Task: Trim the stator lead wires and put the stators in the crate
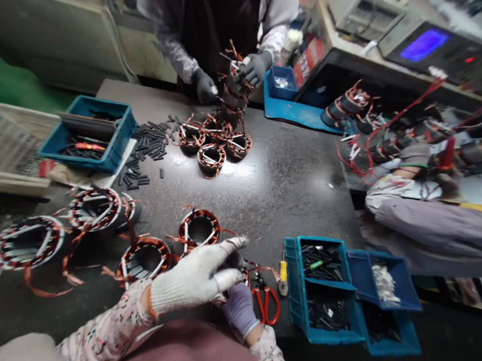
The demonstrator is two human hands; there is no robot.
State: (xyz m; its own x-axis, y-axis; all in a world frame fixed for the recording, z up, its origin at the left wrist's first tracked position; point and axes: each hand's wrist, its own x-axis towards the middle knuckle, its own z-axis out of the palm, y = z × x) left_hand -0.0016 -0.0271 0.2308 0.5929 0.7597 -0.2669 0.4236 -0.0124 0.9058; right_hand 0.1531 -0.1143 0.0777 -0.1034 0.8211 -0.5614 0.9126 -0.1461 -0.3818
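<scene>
My left hand (194, 274), in a white knit glove, reaches over a motor stator (238, 260), its thumb and fingers around it. Most of that stator is hidden by the gloves; copper leads stick out to the right. My right hand (239, 308), in a purple glove, is closed against its near side, fingertips partly hidden. Just right of the hands lie red-handled scissors (267, 305) and a yellow-handled tool (283, 276). Another wound stator (200, 227) stands beyond my left hand, and a further copper-wound stator (144, 257) is to its left.
Blue bins (315, 324) of black sleeves stand at right. Larger stators (29, 242) lie at left, near loose black sleeves (149, 140) and a blue tray (116, 153). Across the table (285, 180), a co-worker's gloved hands (255, 68) handle stacked stators. Another person's arm (437, 225) extends at right.
</scene>
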